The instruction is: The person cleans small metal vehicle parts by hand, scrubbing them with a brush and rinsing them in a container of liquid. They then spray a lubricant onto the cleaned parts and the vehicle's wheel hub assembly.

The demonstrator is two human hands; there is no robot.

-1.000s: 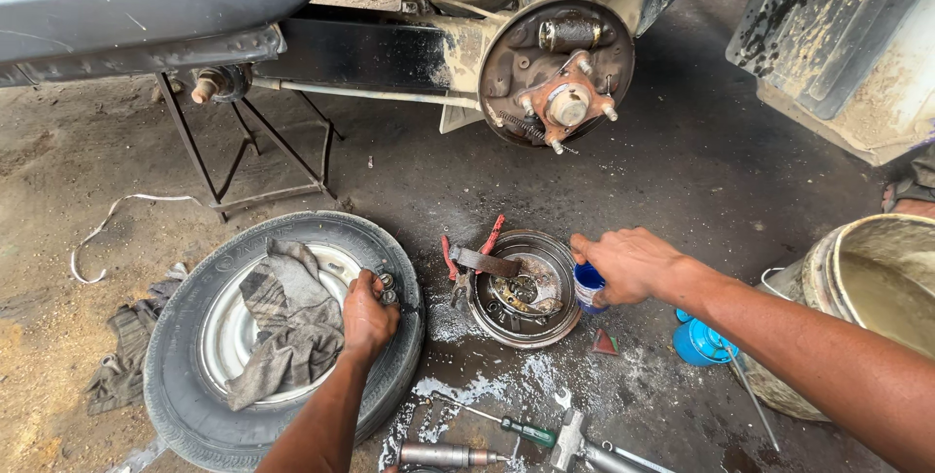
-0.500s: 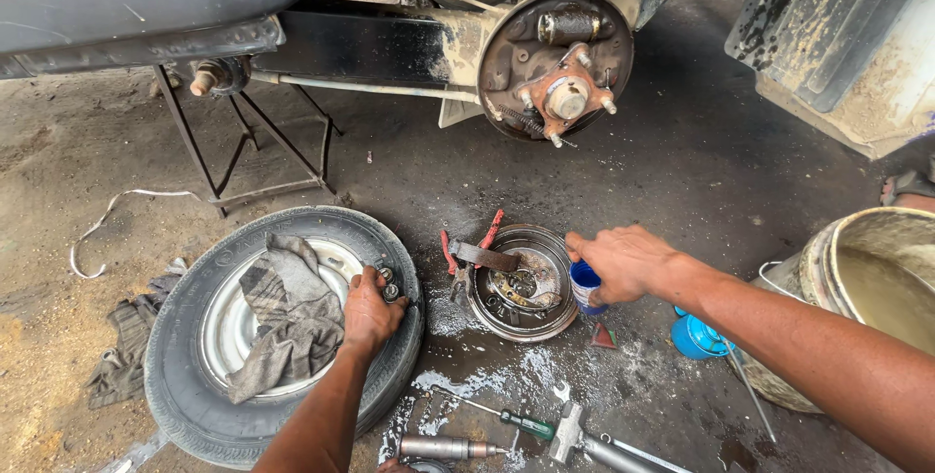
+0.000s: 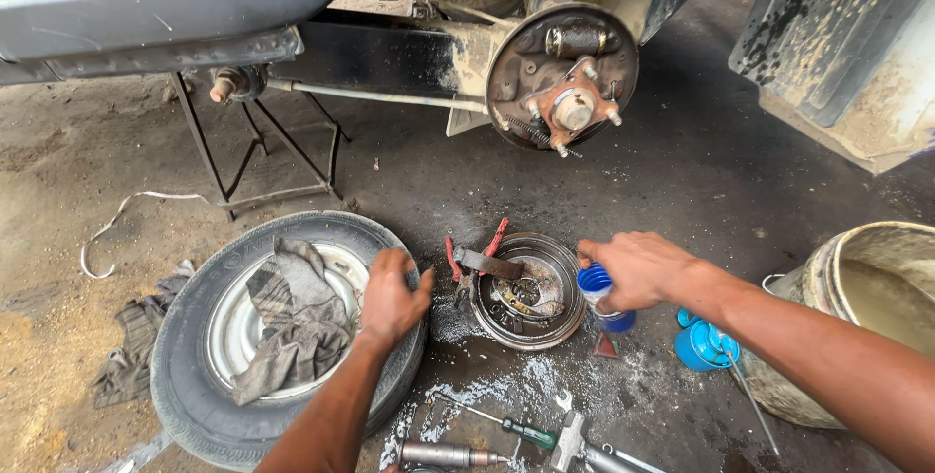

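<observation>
The brake drum (image 3: pixel 527 290) lies open side up on the wet concrete floor (image 3: pixel 682 181), a round, grimy steel bowl with brake shoes and springs piled inside and a flat metal piece (image 3: pixel 487 263) across its left rim. Just right of the drum, the right hand (image 3: pixel 635 268) is closed around a small blue bottle (image 3: pixel 600 296) standing on the floor. Left of the drum, touching close to its rim, lies a tyre on its wheel (image 3: pixel 282 332) with a grey rag (image 3: pixel 292 322) draped over it — the left hand (image 3: pixel 390 300) rests curled on the tyre's near edge, gripping nothing that can be seen. Below the drum lie a screwdriver (image 3: pixel 506 426) and other tools; above it the floor lies open up to the bare wheel hub (image 3: pixel 570 108). Further right of the drum stands a blue cap (image 3: pixel 703 346), then a bucket (image 3: pixel 857 268).
</observation>
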